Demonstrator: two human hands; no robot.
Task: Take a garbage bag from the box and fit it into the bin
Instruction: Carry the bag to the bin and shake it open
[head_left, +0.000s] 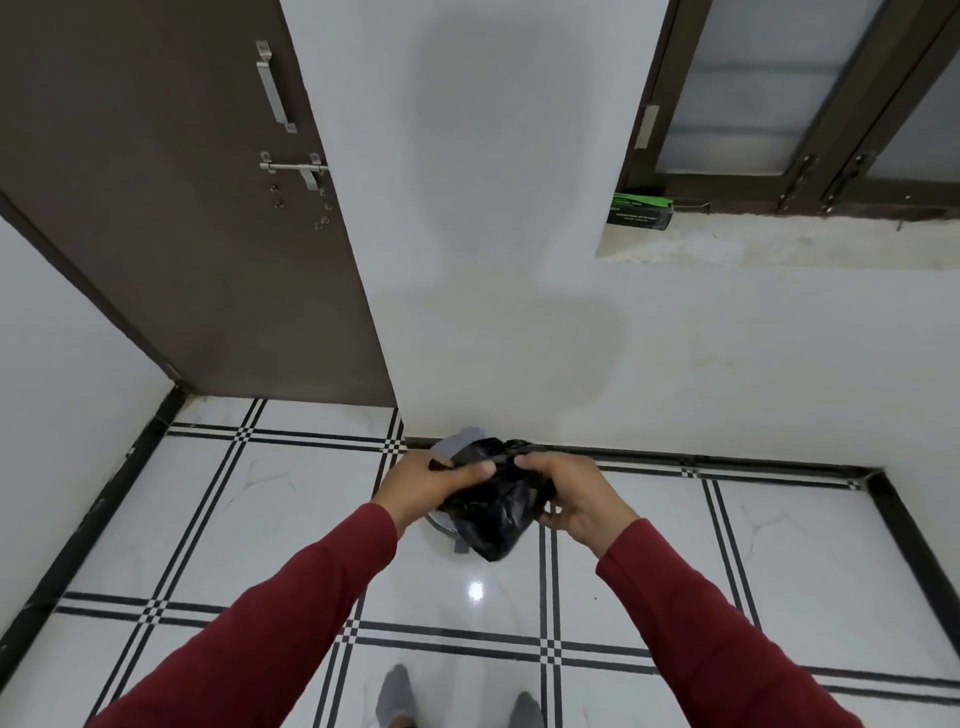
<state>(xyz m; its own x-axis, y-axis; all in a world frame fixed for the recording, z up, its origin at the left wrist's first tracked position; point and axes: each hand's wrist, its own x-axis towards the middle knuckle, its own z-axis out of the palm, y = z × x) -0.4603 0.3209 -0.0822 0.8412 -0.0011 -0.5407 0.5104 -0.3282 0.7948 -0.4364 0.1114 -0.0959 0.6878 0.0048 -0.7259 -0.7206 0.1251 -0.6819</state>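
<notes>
We see both hands held out in front of the body, with a crumpled black garbage bag (493, 506) bunched between them. The left hand (427, 480) grips the bag's upper left part, its thumb laid across the top of the plastic and its fingers curled behind, out of our sight. The right hand (566, 493) grips the bag's right side, its fingers curled over the upper edge and its thumb lower down against the plastic. Most of the bag sits in the gap between the two hands, and a wrinkled corner of it hangs below them, pointing down toward the floor (260, 519). We cannot tell whether the bag's mouth has been opened; it looks like one tight wad.

Directly under the bag and hands stands the grey bin (457, 448), close against the foot of the white wall (493, 208). Only slivers of it show: part of its far rim above the left hand and a curved bit of near rim below the bag. The bag is held above the bin, apart from it as far as we can judge.

The green and black box (641, 212) lies on the window ledge (779, 244) at upper right, well apart from the hands. Both arms wear dark red sleeves (291, 634).
</notes>
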